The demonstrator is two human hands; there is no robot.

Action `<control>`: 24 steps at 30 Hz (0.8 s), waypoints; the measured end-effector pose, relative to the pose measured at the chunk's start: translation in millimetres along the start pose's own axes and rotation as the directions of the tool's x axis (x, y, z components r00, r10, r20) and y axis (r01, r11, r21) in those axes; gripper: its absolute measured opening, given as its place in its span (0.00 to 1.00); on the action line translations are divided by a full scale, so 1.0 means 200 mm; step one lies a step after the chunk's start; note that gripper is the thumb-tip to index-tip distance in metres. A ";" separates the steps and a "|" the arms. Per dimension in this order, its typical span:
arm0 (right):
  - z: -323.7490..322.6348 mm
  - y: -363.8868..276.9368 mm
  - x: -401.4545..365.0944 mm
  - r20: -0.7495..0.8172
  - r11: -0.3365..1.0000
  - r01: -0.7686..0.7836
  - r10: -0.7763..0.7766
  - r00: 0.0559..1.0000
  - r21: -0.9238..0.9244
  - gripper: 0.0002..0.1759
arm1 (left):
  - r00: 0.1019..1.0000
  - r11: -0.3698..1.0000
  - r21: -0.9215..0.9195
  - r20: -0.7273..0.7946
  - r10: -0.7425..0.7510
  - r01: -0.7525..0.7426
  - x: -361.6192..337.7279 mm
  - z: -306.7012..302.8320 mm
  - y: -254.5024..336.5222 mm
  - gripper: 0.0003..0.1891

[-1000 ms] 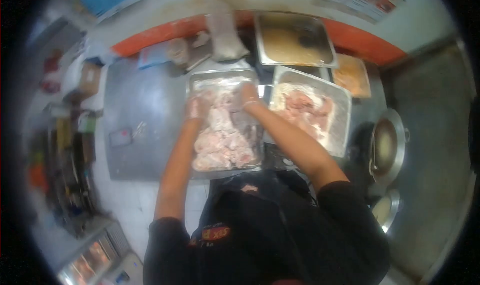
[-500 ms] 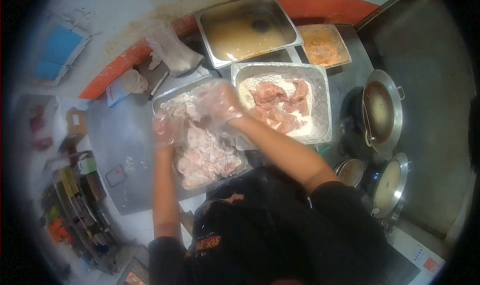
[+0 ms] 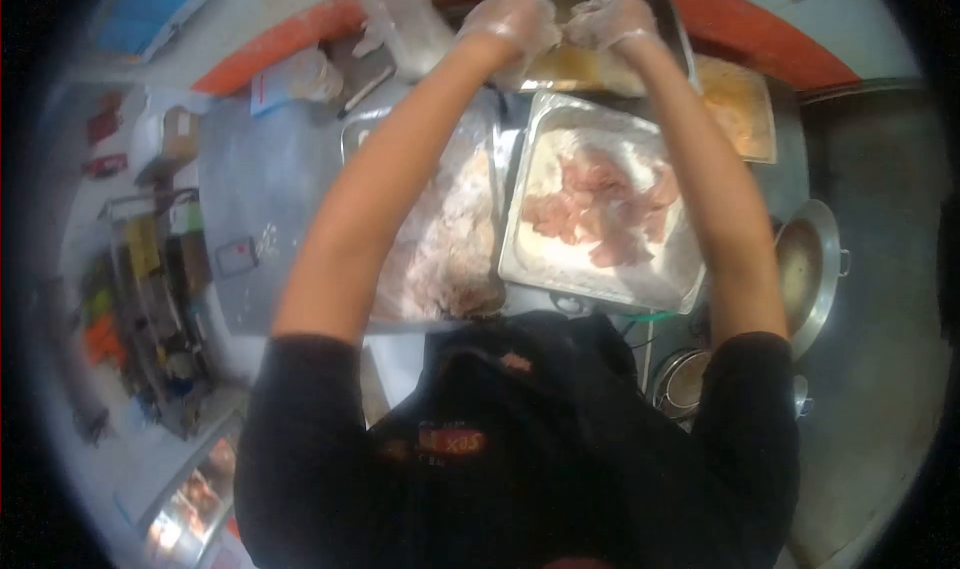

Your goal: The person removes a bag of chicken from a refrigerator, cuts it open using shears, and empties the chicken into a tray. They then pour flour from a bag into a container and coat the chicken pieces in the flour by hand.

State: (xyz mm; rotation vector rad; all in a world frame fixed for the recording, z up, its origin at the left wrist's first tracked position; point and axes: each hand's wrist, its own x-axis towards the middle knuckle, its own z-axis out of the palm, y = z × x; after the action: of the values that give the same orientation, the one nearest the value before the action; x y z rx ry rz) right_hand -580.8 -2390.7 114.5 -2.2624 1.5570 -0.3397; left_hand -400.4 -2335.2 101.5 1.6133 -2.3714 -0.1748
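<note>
Both hands are up high, past the far side of the flour tray (image 3: 665,281). The left hand (image 3: 510,19) and the right hand (image 3: 610,17) touch each other, and each one wears a thin see-through glove. I think the gloves are there to keep sticky stuff off the skin. The fingers are bunched and curled in. I cannot tell if they pinch a piece between them or just press on each other.

The hands hang right over the deep metal pan (image 3: 682,49), which sits just behind the flour tray. There is yellow runny mix (image 3: 565,67) in that pan. Held there, any drips would likely fall back into the pan and not on the surface (image 3: 260,189).

The flour tray holds pink raw meat pieces (image 3: 600,204) lying on white flour. Just left of it, side by side, is a second tray (image 3: 350,134) piled with pale coated pieces (image 3: 450,239). The left arm crosses over that one. The trays sit close together, so each is probably an easy reach.

An orange tub (image 3: 735,104) sits behind the flour tray on its right. A round metal pan (image 3: 810,269) stands to the right of the flour tray, a little apart.
</note>
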 end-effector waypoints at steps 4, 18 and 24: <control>0.01 -0.04 -0.04 0.190 0.983 -0.093 0.123 0.974 -0.161 0.21 | 0.921 0.953 0.006 0.257 -0.294 0.303 0.03 -0.13 0.18 0.16; -0.37 -0.11 -0.05 0.076 0.934 0.213 -0.199 0.977 -0.287 0.15 | 0.932 0.981 0.095 0.310 -0.189 0.167 0.11 -0.61 0.45 0.13; -0.37 -0.11 -0.18 0.061 0.950 -0.028 0.009 0.998 0.311 0.14 | 0.981 0.957 -0.250 -0.084 -0.176 0.150 0.00 -0.28 0.29 0.07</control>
State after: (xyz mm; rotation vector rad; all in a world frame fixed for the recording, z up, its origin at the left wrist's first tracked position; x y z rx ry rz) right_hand -605.7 -2362.0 190.9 -1.9949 1.3843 -0.4734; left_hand -436.6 -2311.7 168.7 1.6544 -2.0478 -0.3864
